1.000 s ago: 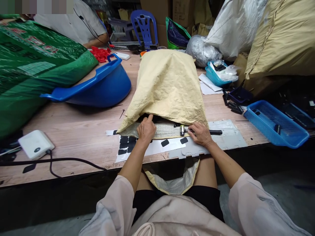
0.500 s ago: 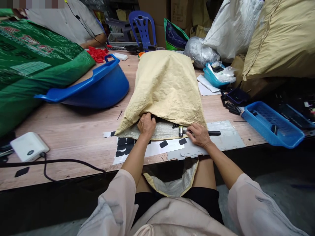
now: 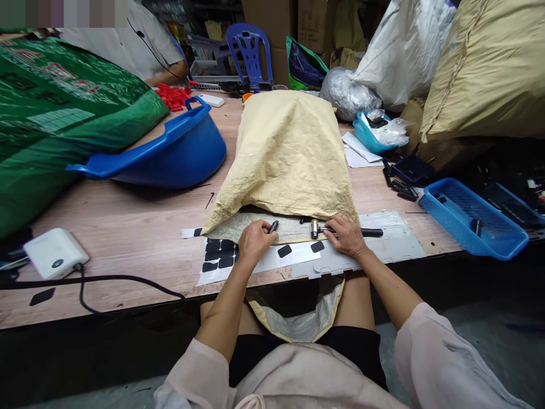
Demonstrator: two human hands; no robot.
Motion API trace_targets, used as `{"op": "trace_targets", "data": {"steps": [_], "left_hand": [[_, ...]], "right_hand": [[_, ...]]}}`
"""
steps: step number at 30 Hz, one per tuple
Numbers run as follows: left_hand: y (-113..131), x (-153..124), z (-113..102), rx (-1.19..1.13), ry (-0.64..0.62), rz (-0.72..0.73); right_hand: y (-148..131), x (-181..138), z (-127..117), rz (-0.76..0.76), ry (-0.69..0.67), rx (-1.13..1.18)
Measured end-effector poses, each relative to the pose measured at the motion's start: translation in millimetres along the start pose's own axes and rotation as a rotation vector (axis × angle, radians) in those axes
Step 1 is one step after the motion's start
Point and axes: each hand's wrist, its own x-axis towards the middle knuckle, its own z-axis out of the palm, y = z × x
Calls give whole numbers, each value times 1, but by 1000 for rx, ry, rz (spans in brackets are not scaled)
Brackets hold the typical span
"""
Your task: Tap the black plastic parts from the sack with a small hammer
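A tan woven sack point(image 3: 289, 153) lies on the wooden table point(image 3: 128, 227) with its mouth toward me. My left hand point(image 3: 254, 241) is just outside the sack's mouth, fingers pinched on a small dark part point(image 3: 273, 226). My right hand point(image 3: 347, 234) rests closed on the handle of a small hammer point(image 3: 340, 230) with a metal head and black grip. White sheets point(image 3: 264, 258) carrying black rounded pads point(image 3: 218, 254) lie under both hands. A second open sack point(image 3: 302, 315) hangs between my knees below the table edge.
A tipped blue basin point(image 3: 170, 150) and a green sack point(image 3: 55, 125) lie at left. A white device point(image 3: 55, 253) with a black cable sits front left. Blue baskets point(image 3: 472, 218) and black parts are at right. Another person point(image 3: 128, 40) sits at the far side near red parts point(image 3: 172, 95).
My left hand has come back out of the sack's mouth toward me, now pinching a small dark part. My right hand has stayed on the hammer.
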Motion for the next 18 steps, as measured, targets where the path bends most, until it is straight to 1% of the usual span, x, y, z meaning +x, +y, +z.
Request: {"op": "trace_targets", "data": {"steps": [3, 8, 18], "left_hand": [[2, -14, 7, -5, -68, 70], [9, -20, 13, -19, -100, 162], [16, -17, 20, -27, -103, 128]], "right_hand": [[0, 0, 0, -1, 0, 2], [0, 0, 0, -9, 11, -4], [1, 1, 1, -22, 25, -14]]}}
